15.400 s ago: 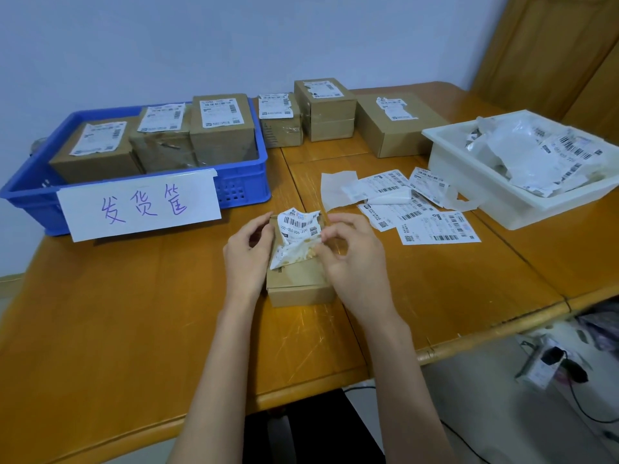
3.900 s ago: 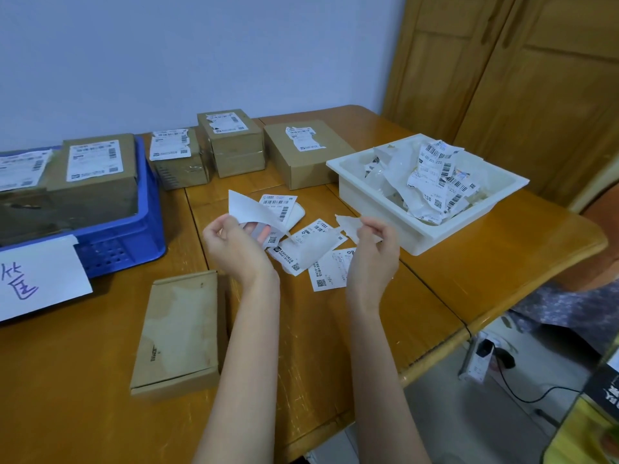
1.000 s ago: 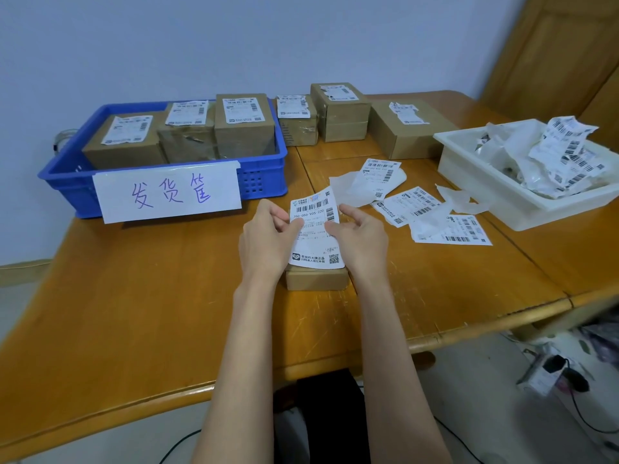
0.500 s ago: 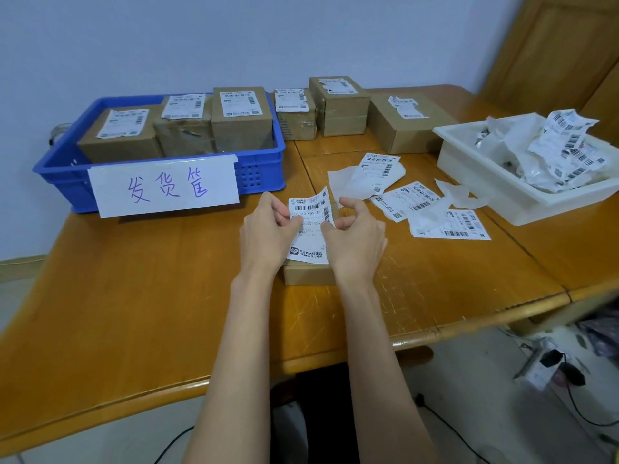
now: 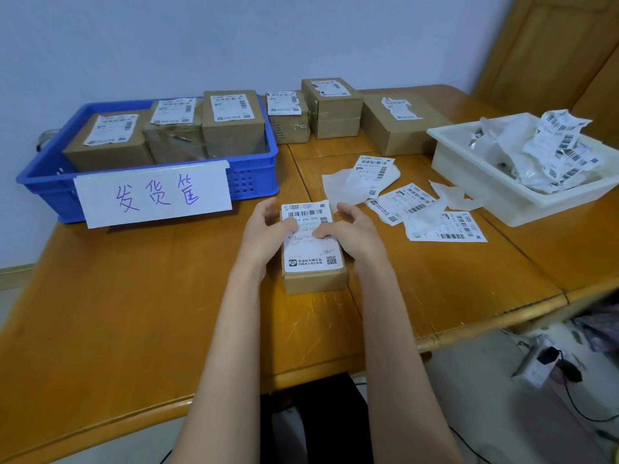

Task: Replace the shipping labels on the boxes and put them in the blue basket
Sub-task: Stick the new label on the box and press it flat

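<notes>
New label [image 5: 310, 242] laid flat on box [image 5: 315, 279] at frame centre on counter [image 5: 134, 313], no longer lifted as half a second earlier. Pressed down by thumbs of left hand [image 5: 264, 236] and right hand [image 5: 355, 234], fingers relaxed. Likely next: transfer to blue basket [image 5: 254, 182], upper left.

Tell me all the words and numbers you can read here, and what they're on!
"发货筐": white paper sign on the blue basket.
"V05-220", partly readable: new label on the front box.
Other labels, basket boxes' labels: too small.
</notes>
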Action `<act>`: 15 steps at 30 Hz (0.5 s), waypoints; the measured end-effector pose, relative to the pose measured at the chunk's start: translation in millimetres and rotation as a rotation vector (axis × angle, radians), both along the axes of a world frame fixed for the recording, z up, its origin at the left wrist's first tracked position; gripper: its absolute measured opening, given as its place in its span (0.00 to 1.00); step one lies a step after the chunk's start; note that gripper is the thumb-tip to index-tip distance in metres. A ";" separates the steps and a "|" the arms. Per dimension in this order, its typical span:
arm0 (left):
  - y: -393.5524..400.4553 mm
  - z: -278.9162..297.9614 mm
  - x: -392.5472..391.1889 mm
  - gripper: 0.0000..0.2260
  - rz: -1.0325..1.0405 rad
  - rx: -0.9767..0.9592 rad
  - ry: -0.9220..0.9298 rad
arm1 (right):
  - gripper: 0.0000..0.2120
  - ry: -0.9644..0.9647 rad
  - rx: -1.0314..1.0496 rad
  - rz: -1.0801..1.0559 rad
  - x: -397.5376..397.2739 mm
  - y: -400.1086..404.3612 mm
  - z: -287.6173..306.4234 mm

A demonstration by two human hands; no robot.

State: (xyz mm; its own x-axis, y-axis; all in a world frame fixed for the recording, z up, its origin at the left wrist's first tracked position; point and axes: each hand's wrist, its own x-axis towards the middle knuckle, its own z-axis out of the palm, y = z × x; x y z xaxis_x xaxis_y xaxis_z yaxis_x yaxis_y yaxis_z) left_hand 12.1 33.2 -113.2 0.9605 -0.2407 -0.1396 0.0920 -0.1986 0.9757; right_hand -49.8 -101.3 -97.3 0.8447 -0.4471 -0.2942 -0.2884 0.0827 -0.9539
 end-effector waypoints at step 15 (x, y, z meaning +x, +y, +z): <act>-26.2 -8.9 13.9 0.11 0.094 0.211 -0.133 | 0.12 -0.023 -0.229 -0.077 32.0 -4.8 -14.2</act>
State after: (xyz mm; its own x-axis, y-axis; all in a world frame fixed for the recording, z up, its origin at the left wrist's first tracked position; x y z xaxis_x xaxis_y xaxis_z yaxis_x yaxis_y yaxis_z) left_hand 26.0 7.0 -122.2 0.9906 -0.1282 -0.0478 -0.0069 -0.3955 0.9184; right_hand -17.9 -106.1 -111.6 0.8106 -0.5635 -0.1593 -0.2681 -0.1152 -0.9565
